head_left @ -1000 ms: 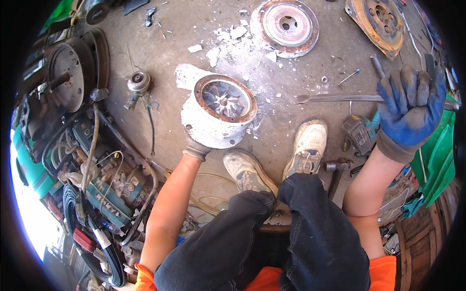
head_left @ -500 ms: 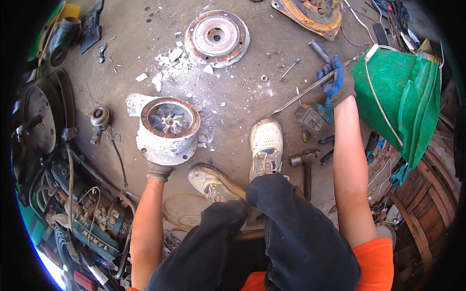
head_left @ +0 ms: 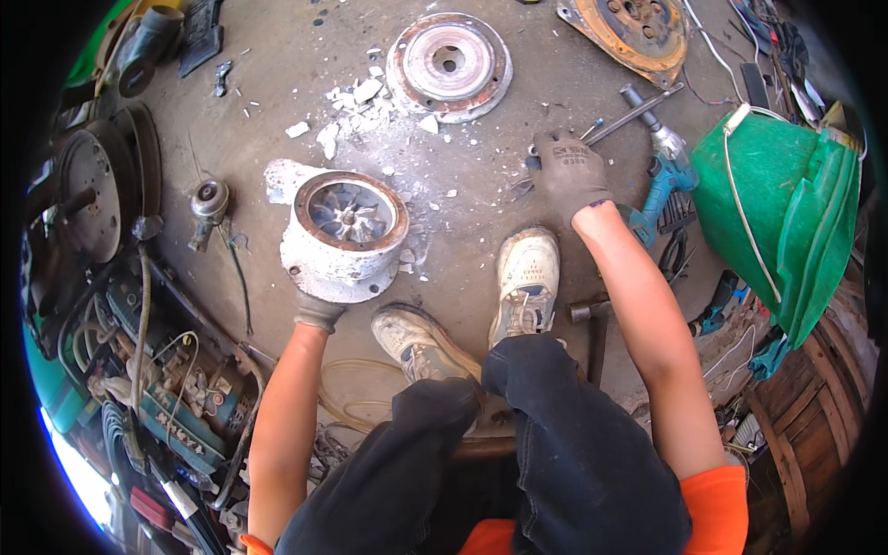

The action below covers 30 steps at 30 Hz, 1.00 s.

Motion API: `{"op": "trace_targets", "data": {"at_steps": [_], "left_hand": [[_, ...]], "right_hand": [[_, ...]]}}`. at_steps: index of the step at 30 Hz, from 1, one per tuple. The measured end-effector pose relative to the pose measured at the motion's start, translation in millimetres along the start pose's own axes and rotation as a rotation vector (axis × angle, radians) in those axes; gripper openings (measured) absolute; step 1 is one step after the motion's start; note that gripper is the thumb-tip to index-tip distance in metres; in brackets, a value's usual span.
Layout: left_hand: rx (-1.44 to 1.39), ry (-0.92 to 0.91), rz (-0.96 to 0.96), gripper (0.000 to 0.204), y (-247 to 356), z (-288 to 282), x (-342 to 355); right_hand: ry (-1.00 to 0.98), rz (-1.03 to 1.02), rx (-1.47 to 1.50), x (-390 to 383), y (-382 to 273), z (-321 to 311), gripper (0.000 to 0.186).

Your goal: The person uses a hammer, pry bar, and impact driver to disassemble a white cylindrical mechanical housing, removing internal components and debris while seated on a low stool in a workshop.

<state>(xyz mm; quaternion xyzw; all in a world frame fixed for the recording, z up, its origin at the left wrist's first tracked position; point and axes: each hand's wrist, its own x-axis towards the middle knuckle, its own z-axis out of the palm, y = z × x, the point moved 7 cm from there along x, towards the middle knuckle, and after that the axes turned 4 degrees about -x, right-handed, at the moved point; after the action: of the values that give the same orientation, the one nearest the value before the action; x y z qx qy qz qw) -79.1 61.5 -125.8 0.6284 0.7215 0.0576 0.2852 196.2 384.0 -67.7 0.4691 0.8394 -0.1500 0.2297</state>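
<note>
A white-crusted pump housing (head_left: 338,254) with a rusty rim stands in front of my left shoe, its vaned impeller (head_left: 347,220) showing inside the round opening. My gloved left hand (head_left: 319,311) holds the near edge of its flange; the fingers are hidden beneath it. Over the floor to the right, my gloved right hand (head_left: 571,171) is closed, back upward, round a long thin metal bar (head_left: 638,113). The bar's far end sticks out toward the upper right, and a short tip shows past the fingers at lower left.
A round white-and-rust cover plate (head_left: 450,65) lies ahead, near white flakes (head_left: 356,109). To the right are a teal cordless impact wrench (head_left: 668,180), a hammer (head_left: 597,338) and a green bucket (head_left: 772,203). Machine parts (head_left: 176,388) crowd the left; a rusty orange disc (head_left: 638,32) lies at far right.
My right hand has swung left and turned over, now gripping the bar nearer its lower end. The bar has shifted left with it, uncovering the impact wrench. My left hand stays at the housing.
</note>
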Motion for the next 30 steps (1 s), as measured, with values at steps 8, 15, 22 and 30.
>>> {"op": "trace_targets", "data": {"at_steps": [8,15,22,30], "left_hand": [[-0.059,-0.037,-0.085,0.071,8,-10,17],[-0.126,0.036,-0.075,0.073,17,-20,28],[-0.136,0.048,-0.109,0.072,25,-31,28],[-0.095,0.041,-0.07,0.071,25,-27,27]], "right_hand": [[-0.101,-0.419,0.572,-2,-102,-37,0.033],[-0.135,-0.764,0.481,6,-197,-27,0.039],[-0.194,-0.79,0.492,10,-209,-28,0.038],[-0.252,-0.758,0.256,14,-220,-37,0.032]]}}
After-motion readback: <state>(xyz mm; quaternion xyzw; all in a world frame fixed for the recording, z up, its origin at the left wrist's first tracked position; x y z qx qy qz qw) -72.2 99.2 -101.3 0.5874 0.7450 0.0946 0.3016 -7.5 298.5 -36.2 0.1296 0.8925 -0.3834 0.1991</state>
